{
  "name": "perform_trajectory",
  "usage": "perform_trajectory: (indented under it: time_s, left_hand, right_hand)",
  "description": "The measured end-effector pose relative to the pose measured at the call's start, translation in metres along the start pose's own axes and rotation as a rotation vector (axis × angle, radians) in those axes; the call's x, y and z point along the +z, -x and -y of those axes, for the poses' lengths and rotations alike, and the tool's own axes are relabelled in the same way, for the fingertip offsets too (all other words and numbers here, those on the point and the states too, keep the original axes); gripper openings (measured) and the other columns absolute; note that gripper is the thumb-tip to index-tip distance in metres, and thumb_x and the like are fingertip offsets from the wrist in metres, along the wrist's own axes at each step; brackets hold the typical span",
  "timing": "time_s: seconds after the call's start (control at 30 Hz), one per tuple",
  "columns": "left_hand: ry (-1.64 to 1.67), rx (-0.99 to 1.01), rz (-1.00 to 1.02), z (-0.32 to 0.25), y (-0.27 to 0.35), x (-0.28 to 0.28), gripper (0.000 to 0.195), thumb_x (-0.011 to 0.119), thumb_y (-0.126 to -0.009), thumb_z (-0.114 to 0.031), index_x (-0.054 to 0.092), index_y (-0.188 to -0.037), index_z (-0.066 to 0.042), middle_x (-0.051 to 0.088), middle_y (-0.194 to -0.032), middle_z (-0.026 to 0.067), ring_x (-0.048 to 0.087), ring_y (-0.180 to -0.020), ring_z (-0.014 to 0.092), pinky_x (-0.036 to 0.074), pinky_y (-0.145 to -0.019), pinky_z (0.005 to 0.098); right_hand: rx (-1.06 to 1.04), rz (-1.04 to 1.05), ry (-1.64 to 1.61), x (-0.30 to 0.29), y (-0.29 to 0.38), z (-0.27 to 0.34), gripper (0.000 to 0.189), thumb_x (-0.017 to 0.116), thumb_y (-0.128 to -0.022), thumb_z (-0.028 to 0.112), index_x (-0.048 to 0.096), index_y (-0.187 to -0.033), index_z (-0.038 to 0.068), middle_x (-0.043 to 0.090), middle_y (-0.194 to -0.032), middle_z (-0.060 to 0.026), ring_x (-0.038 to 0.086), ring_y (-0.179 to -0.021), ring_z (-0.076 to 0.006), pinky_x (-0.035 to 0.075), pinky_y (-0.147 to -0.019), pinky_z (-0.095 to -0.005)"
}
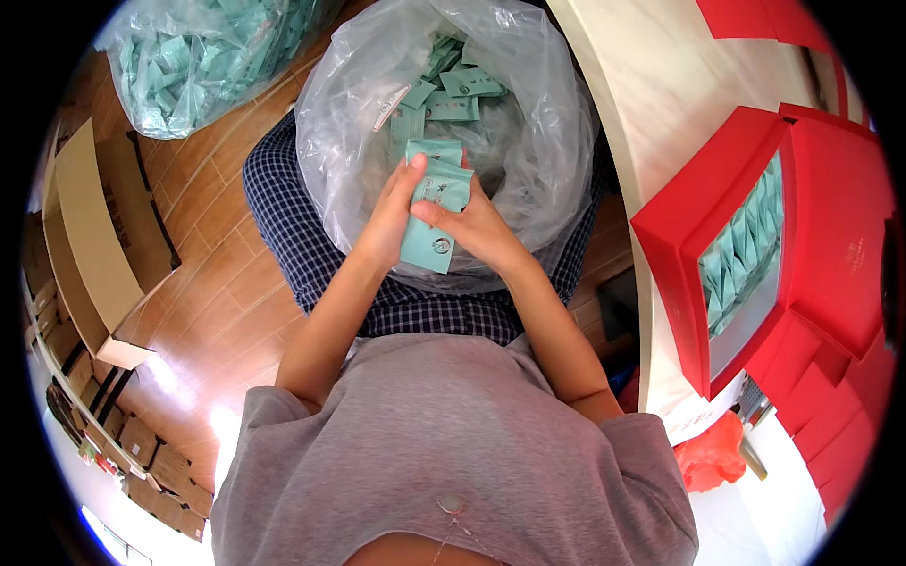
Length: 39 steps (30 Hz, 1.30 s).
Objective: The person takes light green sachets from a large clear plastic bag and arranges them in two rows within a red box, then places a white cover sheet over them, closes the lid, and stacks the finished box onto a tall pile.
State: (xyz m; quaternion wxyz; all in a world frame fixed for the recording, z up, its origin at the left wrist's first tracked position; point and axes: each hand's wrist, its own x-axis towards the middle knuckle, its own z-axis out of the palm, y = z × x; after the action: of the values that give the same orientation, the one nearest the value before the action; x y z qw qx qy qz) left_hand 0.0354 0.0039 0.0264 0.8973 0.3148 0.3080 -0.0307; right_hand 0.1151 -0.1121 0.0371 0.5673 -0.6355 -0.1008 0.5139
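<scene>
Several flat green printed sachets [430, 244] are gathered between my two hands, above a large clear plastic bag [333, 113] that stands open between my knees. My left hand [393, 205] grips their left edges, thumb on top. From the right, my right hand [478, 223] clasps them, its thumb lying across the printed faces. More loose green sachets [453, 106] lie inside the bag, toward its far side. On the table to my right, an open red box [672, 233] holds a row of upright green sachets [743, 247]; part of its inside is bare.
A second clear bag full of green sachets [205, 67] rests at the upper left. An open cardboard box [99, 240] stands on the wood-look floor. Stacked cartons [163, 467] line the lower left. More red boxes [821, 424] and a red plastic bag [711, 456] are at the right.
</scene>
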Motion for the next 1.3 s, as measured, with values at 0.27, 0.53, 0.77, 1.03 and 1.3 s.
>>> perform_trajectory:
  time_s: [0.27, 0.53, 0.77, 1.03, 1.3]
  left_hand:
    - [0.133, 0.308, -0.264, -0.003, 0.008, 0.036, 0.059, 0.056, -0.094, -0.028, 0.029, -0.142, -0.009, 0.047, -0.129, 0.0074, 0.049, -0.114, 0.017, 0.041, -0.096, 0.0325]
    - [-0.453, 0.522, -0.101, 0.002, 0.014, 0.032, 0.074, 0.068, -0.085, -0.021, 0.027, -0.143, -0.003, 0.049, -0.126, 0.0089, 0.048, -0.113, 0.015, 0.038, -0.098, 0.0304]
    - [0.170, 0.201, -0.185, -0.009, 0.018, 0.028, 0.051, 0.055, -0.094, -0.028, 0.039, -0.137, -0.005, 0.052, -0.121, 0.0067, 0.053, -0.108, 0.016, 0.044, -0.092, 0.0301]
    - [0.142, 0.257, -0.182, -0.009, 0.030, 0.026, 0.042, 0.053, -0.095, -0.027, 0.046, -0.132, -0.007, 0.058, -0.108, 0.0034, 0.058, -0.098, 0.013, 0.048, -0.085, 0.0288]
    - [-0.313, 0.482, -0.186, -0.018, 0.047, 0.005, 0.042, 0.068, -0.085, -0.013, 0.054, -0.123, -0.003, 0.058, -0.105, 0.0029, 0.056, -0.098, 0.012, 0.046, -0.084, 0.0265]
  right_hand:
    - [-0.228, -0.411, 0.110, -0.001, 0.005, -0.005, 0.037, 0.049, -0.097, 0.031, 0.052, -0.112, -0.003, 0.063, -0.093, -0.0125, 0.058, -0.087, -0.0168, 0.046, -0.076, -0.0298]
    - [-0.204, -0.502, 0.529, -0.016, 0.017, 0.009, 0.037, 0.046, -0.097, 0.035, 0.061, -0.105, 0.001, 0.064, -0.074, -0.0181, 0.064, -0.067, -0.0293, 0.048, -0.064, -0.0363]
    - [-0.553, -0.321, 0.735, -0.001, 0.027, 0.027, 0.044, 0.070, -0.083, 0.026, 0.058, -0.117, 0.001, 0.067, -0.082, -0.0159, 0.067, -0.066, -0.0235, 0.049, -0.057, -0.0291]
    - [-0.909, -0.396, 0.777, -0.001, 0.031, 0.036, 0.036, 0.080, -0.069, 0.020, 0.066, -0.098, 0.004, 0.064, -0.066, -0.0079, 0.058, -0.049, -0.0166, 0.043, -0.046, -0.0264]
    - [-0.923, -0.279, 0.741, -0.017, 0.043, 0.064, 0.026, 0.080, -0.069, 0.020, 0.063, -0.084, 0.007, 0.058, -0.063, -0.0034, 0.055, -0.048, -0.0181, 0.040, -0.044, -0.0297]
